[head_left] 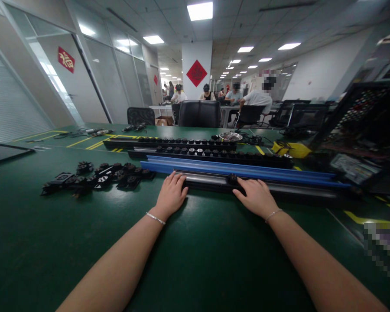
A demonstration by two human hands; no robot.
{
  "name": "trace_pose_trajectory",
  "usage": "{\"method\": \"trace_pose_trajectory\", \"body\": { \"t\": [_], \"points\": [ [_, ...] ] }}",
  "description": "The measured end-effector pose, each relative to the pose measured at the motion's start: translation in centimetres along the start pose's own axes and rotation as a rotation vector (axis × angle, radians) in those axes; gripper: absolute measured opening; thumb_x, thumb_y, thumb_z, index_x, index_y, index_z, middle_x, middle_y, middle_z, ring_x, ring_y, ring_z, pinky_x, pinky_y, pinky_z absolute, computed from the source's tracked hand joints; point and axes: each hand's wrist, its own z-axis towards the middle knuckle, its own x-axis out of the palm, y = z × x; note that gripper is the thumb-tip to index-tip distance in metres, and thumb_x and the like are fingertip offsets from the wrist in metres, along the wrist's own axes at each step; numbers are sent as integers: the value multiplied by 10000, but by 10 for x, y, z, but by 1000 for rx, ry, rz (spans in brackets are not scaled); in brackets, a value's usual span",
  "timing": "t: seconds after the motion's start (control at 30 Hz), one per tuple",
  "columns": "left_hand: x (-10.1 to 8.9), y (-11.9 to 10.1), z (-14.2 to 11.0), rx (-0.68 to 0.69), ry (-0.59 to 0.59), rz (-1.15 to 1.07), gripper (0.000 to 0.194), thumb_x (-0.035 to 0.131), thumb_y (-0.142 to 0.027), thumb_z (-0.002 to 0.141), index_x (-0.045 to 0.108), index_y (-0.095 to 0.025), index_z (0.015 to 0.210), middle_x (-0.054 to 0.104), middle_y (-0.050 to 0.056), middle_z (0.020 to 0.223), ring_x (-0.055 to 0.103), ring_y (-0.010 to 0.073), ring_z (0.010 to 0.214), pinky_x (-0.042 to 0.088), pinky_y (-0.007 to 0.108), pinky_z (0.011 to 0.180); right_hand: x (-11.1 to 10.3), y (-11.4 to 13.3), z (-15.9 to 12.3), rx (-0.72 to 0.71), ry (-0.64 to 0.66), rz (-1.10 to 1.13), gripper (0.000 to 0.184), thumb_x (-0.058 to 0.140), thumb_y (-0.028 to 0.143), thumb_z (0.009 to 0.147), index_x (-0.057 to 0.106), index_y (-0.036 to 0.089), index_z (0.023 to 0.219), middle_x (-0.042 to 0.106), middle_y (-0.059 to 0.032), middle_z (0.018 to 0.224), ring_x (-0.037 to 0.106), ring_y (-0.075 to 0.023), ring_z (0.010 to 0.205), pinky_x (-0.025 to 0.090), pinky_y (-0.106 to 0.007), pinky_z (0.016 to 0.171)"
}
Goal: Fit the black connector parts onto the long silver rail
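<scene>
Our left hand [171, 195] seemingly steadies the rail [208, 178], our right hand [257, 198] at the block [233, 179]; whether either pinches, we cannot tell. Shifting the block would need steady support.

Showing parts [100, 177] left of the front rail [208, 178] on the table [198, 260], a block [232, 179] on it, a channel [240, 168] just behind, rear rails [139, 154] farther back, a bin [295, 150] right of a dish [230, 137].
</scene>
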Motion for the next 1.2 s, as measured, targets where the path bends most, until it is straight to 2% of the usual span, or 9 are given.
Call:
{"method": "trace_pose_trajectory", "body": {
  "t": [0.7, 0.9, 1.07, 1.2],
  "points": [
    [1, -3, 0, -14, 1, -6, 404, 433, -324, 893, 508, -186, 1265, 539, 100, 1325, 355, 279, 1331, 327, 479, 1078, 3, 7, 2, -3, -6, 40, 545, 326, 479, 903, 484, 169, 1323, 624, -114, 1207, 499, -263, 1168, 227, -518, 1055],
    [-1, -5, 0, -27, 24, 10, 406, 422, -331, 898, 502, -195, 1272, 530, 88, 1342, 342, 279, 1341, 320, 482, 1080, 4, 10, 3, 10, -4, 49, 547, 336, 479, 899, 475, 168, 1327, 614, -123, 1217, 497, -270, 1170, 163, -561, 1073],
    [-1, -5, 1, -28, 26, 14, 408, 422, -330, 899, 505, -186, 1270, 535, 86, 1338, 339, 280, 1342, 314, 484, 1086, 7, 13, 2, 1, -33, 50, 558, 358, 478, 888, 471, 148, 1324, 564, -130, 1293, 458, -276, 1215, 164, -547, 1081],
    [1, -5, 1, -30, 25, 16, 414, 425, -329, 897, 509, -177, 1272, 521, 98, 1353, 314, 304, 1354, 307, 509, 1088, 9, 17, 0, -57, -64, 58, 550, 380, 476, 879, 473, 170, 1326, 537, -119, 1329, 440, -272, 1237, 185, -522, 1083]
  ]
}}
